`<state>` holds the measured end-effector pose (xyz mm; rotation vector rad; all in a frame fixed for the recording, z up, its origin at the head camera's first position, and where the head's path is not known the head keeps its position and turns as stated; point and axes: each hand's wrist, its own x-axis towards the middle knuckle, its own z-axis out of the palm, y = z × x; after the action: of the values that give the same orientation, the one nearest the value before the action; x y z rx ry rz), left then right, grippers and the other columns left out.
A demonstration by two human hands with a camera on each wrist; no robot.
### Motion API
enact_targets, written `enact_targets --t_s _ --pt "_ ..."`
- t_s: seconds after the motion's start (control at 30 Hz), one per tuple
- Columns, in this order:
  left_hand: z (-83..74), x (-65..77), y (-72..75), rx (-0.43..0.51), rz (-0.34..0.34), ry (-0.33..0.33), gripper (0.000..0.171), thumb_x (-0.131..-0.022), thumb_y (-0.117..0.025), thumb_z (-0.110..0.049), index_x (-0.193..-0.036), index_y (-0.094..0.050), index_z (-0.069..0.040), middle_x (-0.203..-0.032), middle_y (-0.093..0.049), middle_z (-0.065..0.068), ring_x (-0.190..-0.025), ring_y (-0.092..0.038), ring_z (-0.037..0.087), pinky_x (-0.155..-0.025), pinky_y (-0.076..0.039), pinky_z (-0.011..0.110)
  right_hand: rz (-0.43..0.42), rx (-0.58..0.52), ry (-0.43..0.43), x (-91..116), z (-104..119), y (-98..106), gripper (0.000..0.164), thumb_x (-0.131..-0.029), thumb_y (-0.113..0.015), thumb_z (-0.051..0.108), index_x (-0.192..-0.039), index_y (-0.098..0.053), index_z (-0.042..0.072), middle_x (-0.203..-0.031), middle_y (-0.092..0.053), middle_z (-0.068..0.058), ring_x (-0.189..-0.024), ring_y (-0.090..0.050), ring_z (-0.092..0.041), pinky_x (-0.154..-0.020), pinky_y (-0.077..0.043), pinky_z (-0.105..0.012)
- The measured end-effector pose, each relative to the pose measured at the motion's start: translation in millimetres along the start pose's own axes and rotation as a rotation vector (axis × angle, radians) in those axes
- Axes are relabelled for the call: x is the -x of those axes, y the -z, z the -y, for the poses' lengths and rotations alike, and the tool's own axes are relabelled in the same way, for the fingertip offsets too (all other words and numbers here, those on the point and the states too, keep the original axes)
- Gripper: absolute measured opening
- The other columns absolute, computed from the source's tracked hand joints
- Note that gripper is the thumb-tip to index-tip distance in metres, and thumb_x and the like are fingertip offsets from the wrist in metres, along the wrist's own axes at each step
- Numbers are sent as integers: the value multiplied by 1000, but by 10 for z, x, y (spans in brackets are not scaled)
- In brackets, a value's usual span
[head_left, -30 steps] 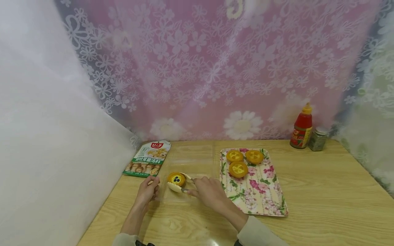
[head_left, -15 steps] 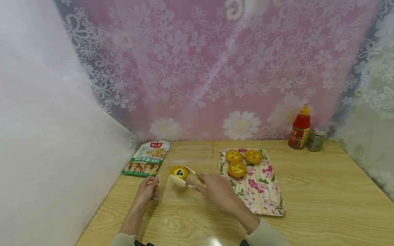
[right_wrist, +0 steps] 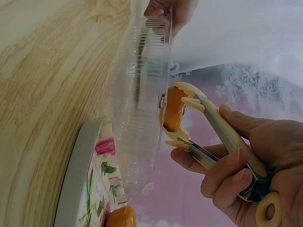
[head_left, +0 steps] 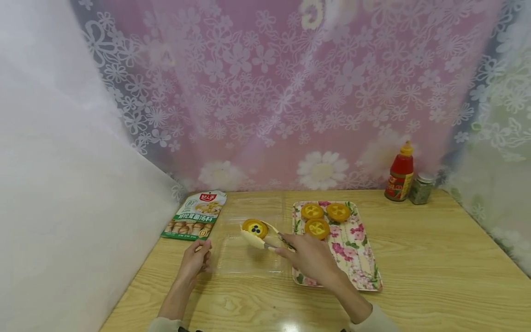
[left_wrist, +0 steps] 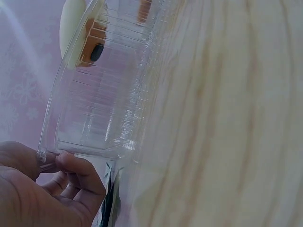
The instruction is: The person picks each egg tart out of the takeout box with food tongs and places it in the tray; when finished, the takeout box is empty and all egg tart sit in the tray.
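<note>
My left hand (head_left: 194, 260) pinches the left front rim of a clear plastic box (head_left: 249, 265), whose lid lies open behind it. The grip shows up close in the left wrist view. My right hand (head_left: 315, 258) holds cream-tipped tongs (right_wrist: 218, 125), their tips on both sides of a tart (head_left: 251, 225). Dark blue berries sit in the pale centre of this tart. It is raised at about the height of the box's rim, as the right wrist view shows. Right of the box lies a floral tray (head_left: 346, 269) with three yellow-topped tarts (head_left: 317, 228) at its back.
A green and white food pouch (head_left: 195, 216) lies at the back left, beside the box. At the back right stand a red sauce bottle (head_left: 400, 173) with a yellow cap and a small glass jar (head_left: 421, 189). A pink floral cloth (head_left: 265, 115) hangs behind the wooden table.
My right hand has moved right and a little back with the tongs, carrying the berry tart from the box's front left toward its middle. The left hand keeps its place on the rim.
</note>
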<state>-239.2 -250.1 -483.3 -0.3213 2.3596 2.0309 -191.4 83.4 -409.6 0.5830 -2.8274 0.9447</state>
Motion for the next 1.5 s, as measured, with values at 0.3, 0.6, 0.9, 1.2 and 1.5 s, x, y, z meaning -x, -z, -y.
enact_targets --t_s 0.3,0.6,0.9,1.2,1.5 --pt "18 13 16 -11 2 2 30 -112 -51 -29 -113 -56 0 -73 -47 3 -57 -39 15 -56 -40 30 -5 24 -82 125 -106 146 47 -99 -70 41 -137 -69 14 -55 -43 6 -45 -24 -7 -43 -19 -22" --pt "16 9 37 -13 -4 8 30 -112 -50 -29 -114 -56 1 -74 -47 3 -58 -40 15 -57 -40 30 -11 42 -134 240 -314 283 51 -100 -69 42 -143 -64 15 -51 -33 9 -45 -22 -7 -44 -20 -22" --pt "30 35 43 -22 0 11 31 -112 -51 -32 -112 -56 -2 -74 -47 3 -59 -43 15 -56 -40 29 -24 87 -137 376 -512 381 52 -102 -65 44 -141 -65 8 -53 -35 9 -47 -26 -7 -46 -22 -24" --pt "21 5 36 -32 -4 27 34 -113 -49 -35 -115 -56 -1 -71 -46 2 -57 -40 13 -56 -40 29 -76 128 -164 543 -718 552 58 -103 -62 48 -144 -61 7 -49 -31 10 -44 -21 -7 -42 -17 -21" --pt "-16 -39 29 -18 11 39 31 -113 -48 -31 -114 -57 -2 -73 -45 2 -58 -40 13 -55 -41 30 -57 141 -250 730 -942 780 64 -104 -61 49 -147 -56 2 -51 -46 5 -40 -38 -9 -40 -27 -26"
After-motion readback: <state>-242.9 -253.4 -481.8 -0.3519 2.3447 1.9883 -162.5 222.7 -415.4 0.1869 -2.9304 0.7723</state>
